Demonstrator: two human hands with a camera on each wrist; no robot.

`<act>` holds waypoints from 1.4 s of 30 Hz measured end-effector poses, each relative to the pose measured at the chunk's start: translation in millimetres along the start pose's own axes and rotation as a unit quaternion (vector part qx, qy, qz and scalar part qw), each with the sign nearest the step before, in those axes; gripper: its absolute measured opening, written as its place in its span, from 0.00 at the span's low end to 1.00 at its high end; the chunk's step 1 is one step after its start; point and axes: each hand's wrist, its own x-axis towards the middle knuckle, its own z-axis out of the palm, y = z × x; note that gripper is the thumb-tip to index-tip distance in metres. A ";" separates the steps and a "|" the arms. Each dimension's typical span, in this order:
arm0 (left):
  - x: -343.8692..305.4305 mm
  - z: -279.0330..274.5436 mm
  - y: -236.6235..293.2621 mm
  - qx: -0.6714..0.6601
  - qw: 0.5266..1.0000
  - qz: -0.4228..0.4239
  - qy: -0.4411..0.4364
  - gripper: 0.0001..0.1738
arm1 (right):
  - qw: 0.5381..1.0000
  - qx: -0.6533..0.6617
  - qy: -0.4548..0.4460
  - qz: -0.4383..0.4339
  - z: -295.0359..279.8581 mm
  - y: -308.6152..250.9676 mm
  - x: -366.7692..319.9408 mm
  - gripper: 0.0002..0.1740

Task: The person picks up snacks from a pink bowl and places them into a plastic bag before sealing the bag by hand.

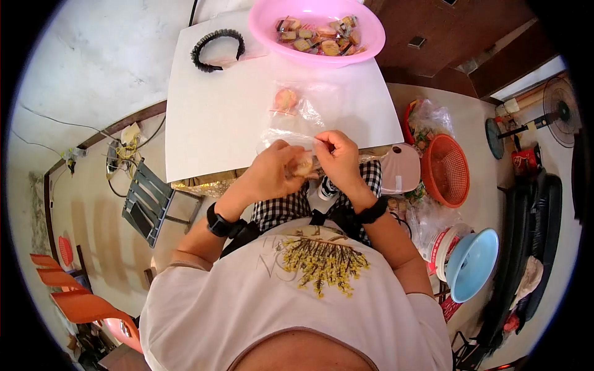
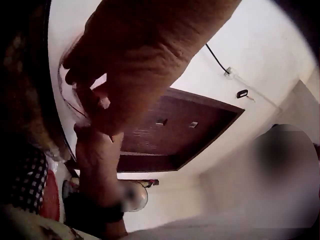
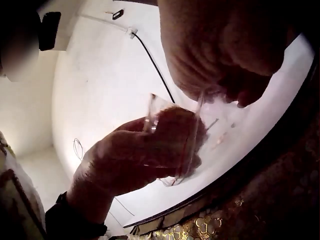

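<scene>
Above the near edge of the white table (image 1: 204,123), my left hand (image 1: 269,173) holds a small clear plastic packet with a pale yellowish food piece (image 1: 301,166) in it. In the right wrist view the packet (image 3: 175,137) stands up from the left hand's fingers. My right hand (image 1: 340,159) is close beside it, thumb and fingertips pinching clear plastic film. Just beyond the hands lies a crinkled clear plastic bag (image 1: 288,133). Further up the table is a round pinkish food piece (image 1: 286,99) on clear plastic. The left wrist view shows both hands close together in shadow.
A pink basin (image 1: 260,28) with several wrapped food pieces stands at the table's far side. Left of it lies a black headband (image 1: 197,52). To the right on the floor are an orange basket (image 1: 461,170), a blue basin (image 1: 486,260) and a fan (image 1: 560,111). A folding stool (image 1: 148,201) stands left.
</scene>
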 end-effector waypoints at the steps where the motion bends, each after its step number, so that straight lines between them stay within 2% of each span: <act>1: 2.1 3.1 -2.2 0.052 0.998 -0.001 0.033 0.24 | 1.000 -0.016 0.002 -0.013 -0.4 -0.9 -1.0 0.05; 3: 7.8 7.8 -5.8 0.154 0.983 -0.004 0.099 0.22 | 0.998 -0.048 0.005 -0.037 -0.4 -2.5 -3.6 0.05; 6: 20.6 16.8 -7.9 0.235 0.966 -0.027 0.102 0.22 | 0.996 -0.077 -0.003 -0.048 2.3 -8.1 -6.7 0.06; 9: 35.6 30.3 -22.9 0.277 0.951 0.015 0.137 0.18 | 0.995 -0.082 -0.020 -0.055 5.5 -9.3 -9.4 0.06; 12: 47.4 38.0 -26.4 0.296 0.945 -0.021 0.137 0.17 | 0.993 -0.100 -0.034 -0.051 4.1 -2.7 -10.3 0.05; 15: 38.4 32.6 -17.4 0.212 0.971 -0.056 0.094 0.19 | 0.993 -0.108 -0.018 -0.047 -4.6 8.0 -10.8 0.05; 18: 20.9 26.7 -21.9 0.271 0.955 0.084 0.089 0.18 | 0.994 -0.098 0.006 -0.041 -11.0 8.8 -11.3 0.05; 21: 18.8 19.9 -21.8 0.312 0.935 0.167 0.031 0.16 | 0.993 -0.110 0.014 -0.046 -10.7 2.4 -11.8 0.05; 24: 26.0 18.8 -20.8 0.305 0.934 0.186 -0.026 0.16 | 0.991 -0.115 -0.019 -0.059 -8.4 -0.7 -12.3 0.04; 27: 42.2 29.0 -24.3 0.394 0.903 0.014 -0.167 0.11 | 0.987 -0.128 -0.025 -0.088 -6.8 -2.3 -11.0 0.04; 30: 49.4 44.0 -40.7 0.362 0.921 0.143 -0.002 0.18 | 0.987 -0.130 -0.023 -0.089 -7.5 -4.8 -10.9 0.03; 33: 62.2 58.0 -62.3 0.434 0.871 0.214 0.082 0.23 | 0.986 -0.136 -0.021 -0.096 -8.8 -7.0 -10.7 0.04; 36: 80.2 68.7 -74.9 0.541 0.816 0.185 0.082 0.21 | 0.985 -0.128 -0.027 -0.112 -7.2 -5.8 -11.6 0.04; 39: 108.0 76.7 -82.2 0.590 0.792 0.111 0.108 0.24 | 0.986 -0.121 -0.033 -0.110 -6.0 -6.9 -10.5 0.04; 42: 107.7 72.7 -88.2 0.449 0.881 0.098 0.115 0.27 | 0.989 -0.112 -0.035 -0.089 -7.0 -7.4 -7.8 0.04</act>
